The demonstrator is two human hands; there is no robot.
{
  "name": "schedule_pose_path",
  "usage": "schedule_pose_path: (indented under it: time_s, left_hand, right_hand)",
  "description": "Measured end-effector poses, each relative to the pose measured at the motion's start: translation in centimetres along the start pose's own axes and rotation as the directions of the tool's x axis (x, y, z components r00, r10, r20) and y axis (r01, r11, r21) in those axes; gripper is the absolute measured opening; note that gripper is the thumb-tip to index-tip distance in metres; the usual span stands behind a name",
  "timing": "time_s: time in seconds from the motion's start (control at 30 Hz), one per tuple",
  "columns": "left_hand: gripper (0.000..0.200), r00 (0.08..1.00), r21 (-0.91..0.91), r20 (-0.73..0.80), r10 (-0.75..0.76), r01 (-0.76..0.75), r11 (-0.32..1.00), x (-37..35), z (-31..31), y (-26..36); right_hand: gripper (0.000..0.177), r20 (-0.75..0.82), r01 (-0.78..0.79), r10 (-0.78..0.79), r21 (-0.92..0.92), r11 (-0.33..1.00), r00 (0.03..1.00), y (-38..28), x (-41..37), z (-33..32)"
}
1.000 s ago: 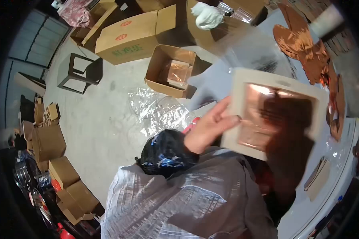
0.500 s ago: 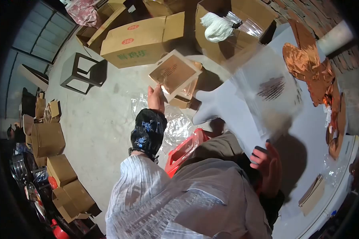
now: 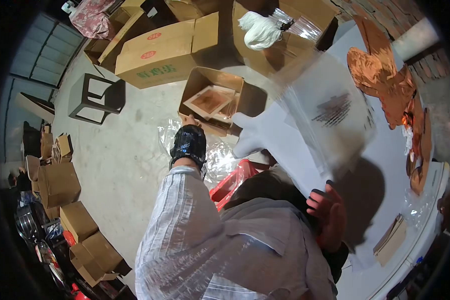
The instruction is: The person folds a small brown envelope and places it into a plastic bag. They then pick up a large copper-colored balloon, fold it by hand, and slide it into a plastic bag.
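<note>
We are looking down at our left hand (image 3: pixel 190 120) beside a small open carton (image 3: pixel 213 128) with a framed packet (image 3: pixel 210 100) lying in it.
The packet, pale-bordered around a copper-coloured window, is lying tilted inside the carton; our left hand is sitting at the near-left rim, its fingers partly hidden, so we are not managing to tell whether they are gripping anything; our right hand (image 3: pixel 331 215) is hanging half open, loosely bent fingers dark-tipped, near the lower end of some translucent plastic (image 3: pixel 330 110) over a white surface (image 3: pixel 286 140); copper-coloured foil (image 3: pixel 385 75) is lying beyond it; crumpled clear wrap (image 3: pixel 220 154) is spreading beside the carton; a dark stool (image 3: pixel 76 97) is standing to the left.
</note>
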State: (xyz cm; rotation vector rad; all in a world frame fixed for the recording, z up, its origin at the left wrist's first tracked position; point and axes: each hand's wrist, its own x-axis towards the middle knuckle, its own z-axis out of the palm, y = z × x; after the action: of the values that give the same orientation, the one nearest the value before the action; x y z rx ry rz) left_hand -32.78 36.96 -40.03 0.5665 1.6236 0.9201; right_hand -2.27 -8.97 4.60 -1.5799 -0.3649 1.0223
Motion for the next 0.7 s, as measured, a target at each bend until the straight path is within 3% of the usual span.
schedule_pose_path:
  time_s: [0.1, 0.17, 0.33, 0.4, 0.47, 0.5, 0.53, 0.57, 0.63, 0.67, 0.7]
  left_hand:
    - [0.040, 0.982, -0.010, 0.062, -0.178, 0.179, 0.984, -5.4, -1.8, -0.4]
    - [0.041, 0.960, -0.026, 0.071, -0.270, 0.272, 0.962, -4.1, -4.4, -6.0]
    - [0.046, 0.865, 0.017, 0.202, -0.460, 0.466, 0.885, -17.3, -8.2, -11.6]
    - [0.048, 0.755, 0.062, 0.358, -0.549, 0.567, 0.821, -24.5, -9.6, -12.8]
    - [0.050, 0.537, 0.189, 0.575, -0.617, 0.646, 0.739, -31.4, -9.0, -9.3]
    - [0.051, 0.402, 0.281, 0.653, -0.642, 0.658, 0.699, -34.4, -8.2, -5.8]
    - [0.052, 0.286, 0.369, 0.702, -0.652, 0.637, 0.677, -36.4, -7.5, -2.3]
    - [0.053, 0.233, 0.446, 0.722, -0.652, 0.563, 0.696, -37.9, -6.8, 1.4]
    - [0.054, 0.292, 0.522, 0.744, -0.600, 0.305, 0.796, -39.2, -5.7, 6.3]
    - [0.057, 0.292, 0.645, 0.743, -0.602, -0.070, 0.761, -36.6, -5.7, 6.2]
    - [0.047, 0.244, 0.520, 0.854, -0.460, -0.427, 0.739, -34.0, -5.7, 5.7]
  right_hand:
    - [0.079, 0.015, -0.004, 0.004, -0.005, 1.000, 1.000, 0.4, 0.1, -0.2]
    - [0.079, 0.014, 0.010, -0.009, -0.027, 1.000, 1.000, 0.1, 0.1, 0.5]
    - [0.073, 0.122, 0.068, -0.054, -0.113, 0.991, 0.991, 0.1, 0.5, 0.9]
    - [0.069, 0.269, 0.143, -0.099, -0.146, 0.979, 0.958, 1.0, 0.7, 0.9]
    - [0.064, 0.346, 0.298, -0.233, -0.148, 0.943, 0.909, 1.9, 0.5, 0.3]
    - [0.050, 0.276, 0.129, -0.078, -0.171, 0.977, 0.958, 1.6, 0.0, 0.9]
    - [0.043, 0.251, 0.129, -0.075, -0.204, 0.970, 0.965, 1.0, -0.6, 1.5]
    - [0.038, 0.245, 0.122, -0.064, -0.231, 0.965, 0.968, 0.3, -0.9, 1.9]
    - [0.036, 0.262, 0.184, -0.099, -0.321, 0.929, 0.960, -0.3, -1.5, 1.3]
    - [0.035, 0.275, 0.212, -0.113, -0.365, 0.907, 0.955, -0.4, -1.9, 0.9]
    - [0.034, 0.227, 0.182, -0.111, -0.319, 0.930, 0.968, -0.1, -2.4, 0.6]
